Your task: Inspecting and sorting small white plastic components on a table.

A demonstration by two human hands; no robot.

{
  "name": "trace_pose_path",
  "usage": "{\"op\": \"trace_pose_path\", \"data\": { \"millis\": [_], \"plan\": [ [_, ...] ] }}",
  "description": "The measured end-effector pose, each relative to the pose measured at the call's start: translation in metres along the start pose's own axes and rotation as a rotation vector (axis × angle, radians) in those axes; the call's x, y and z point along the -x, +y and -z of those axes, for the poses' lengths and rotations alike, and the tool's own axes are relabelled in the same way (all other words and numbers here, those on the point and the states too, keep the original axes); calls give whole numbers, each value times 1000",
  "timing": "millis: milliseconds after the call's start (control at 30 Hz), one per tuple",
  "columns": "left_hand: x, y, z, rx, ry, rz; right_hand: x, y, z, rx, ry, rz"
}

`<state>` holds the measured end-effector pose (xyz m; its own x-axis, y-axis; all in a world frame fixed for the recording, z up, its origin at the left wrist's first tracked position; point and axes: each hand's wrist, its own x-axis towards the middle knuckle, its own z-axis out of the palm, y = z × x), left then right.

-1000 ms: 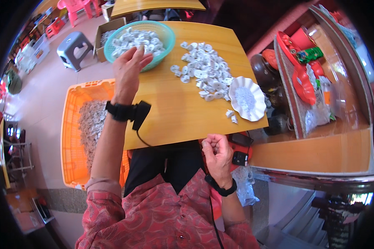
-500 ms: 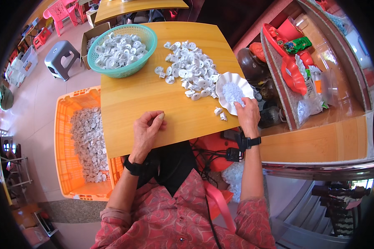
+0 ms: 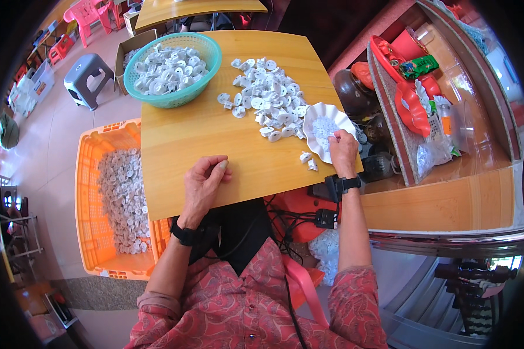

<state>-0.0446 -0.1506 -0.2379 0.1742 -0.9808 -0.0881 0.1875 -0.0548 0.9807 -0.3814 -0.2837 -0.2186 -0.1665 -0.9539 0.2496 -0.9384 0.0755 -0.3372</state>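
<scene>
My right hand [image 3: 344,152] reaches over the near edge of a white scalloped bowl [image 3: 348,123], fingertips pinched together at the small pale pieces [image 3: 323,128] inside. Whatever sits between those fingertips is too small to make out. My left hand [image 3: 206,181] rests near the table's front edge, its fingers curled and the thumb pressed on them; what they hold, if anything, is hidden. Beyond the bowl, to its left, spreads a pile of white plastic parts [image 3: 272,93]. Two or three loose white parts [image 3: 308,160] lie beside the bowl, close to my right hand.
A green mesh basket [image 3: 212,72] of similar white parts stands at the table's [image 3: 180,139] back left. Left of the table, an orange crate [image 3: 90,203] holds many more. A grey stool [image 3: 87,78] is on the floor. A wooden cabinet [image 3: 442,198] borders the right side.
My right hand has shifted slightly left, its fingertips now drawn together in a pinch over the bowl's pieces. My left hand stays almost where it was.
</scene>
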Motion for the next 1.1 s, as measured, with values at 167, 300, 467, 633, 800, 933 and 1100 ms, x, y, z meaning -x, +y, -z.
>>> {"op": "trace_pose_path", "data": {
  "millis": [167, 300, 467, 633, 800, 933, 1100],
  "plan": [
    [1, -2, 1, 33, -4, 0, -2, 6, 12, -98, 83, -22],
    [1, -3, 4, 28, -29, -3, 6, -6, 27, -201, 63, -76],
    [0, -5, 4, 69, -14, -14, 44, -47, 29, -579, -94, -16],
    [2, 0, 3, 67, -7, -1, 95, -106, 16, -639, -273, 117],
    [2, -4, 6, 54, -31, -16, 117, -130, -3, -529, -307, 318],
    [3, -4, 5, 63, -19, -23, 126, -140, -3, -464, -281, 445],
    [4, -1, 4, 70, -11, -48, 123, -128, -1, -526, -335, 333]
  ]
}}
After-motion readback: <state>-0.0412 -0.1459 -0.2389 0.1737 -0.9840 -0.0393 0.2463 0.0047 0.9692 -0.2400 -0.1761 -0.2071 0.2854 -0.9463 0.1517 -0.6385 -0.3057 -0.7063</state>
